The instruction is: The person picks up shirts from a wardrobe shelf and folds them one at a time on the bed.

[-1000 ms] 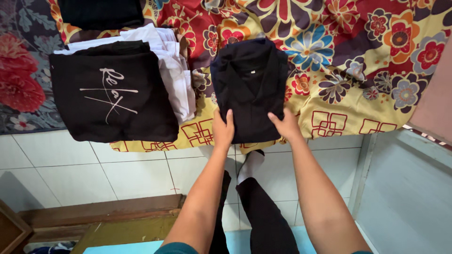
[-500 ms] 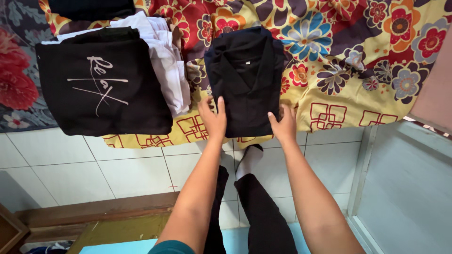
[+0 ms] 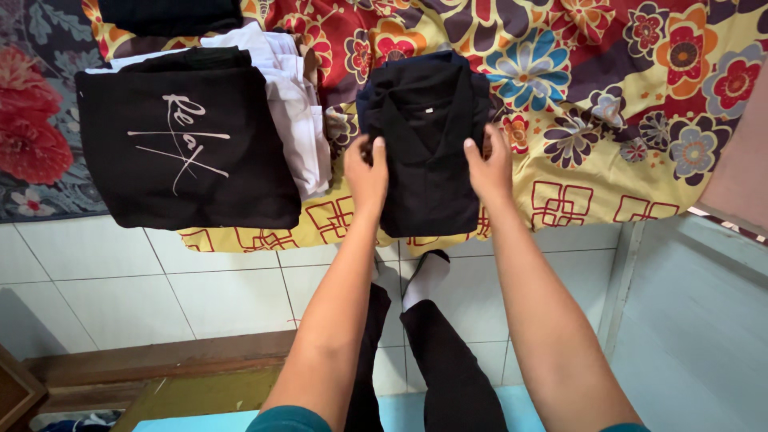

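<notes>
both hands — left hand point(image 3: 366, 170), right hand point(image 3: 490, 166) — have their fingers curled round the side edges of the folded black collared cloth shirt point(image 3: 426, 144) near the flowered bedsheet's point(image 3: 640, 120) front edge — soft, light, floppy, best held by both sides.

Black and white laundry on a loud floral bedsheet

The folded black collared shirt point(image 3: 428, 152) lies near the front edge of the yellow bedsheet point(image 3: 608, 120), patterned with red, blue and orange flowers. Toward the sheet's left edge lie a folded black T-shirt with pale handwritten lettering point(image 3: 184, 152) and plain white folded cloth point(image 3: 292, 104); white floor tiles point(image 3: 200, 296) lie below.
</notes>
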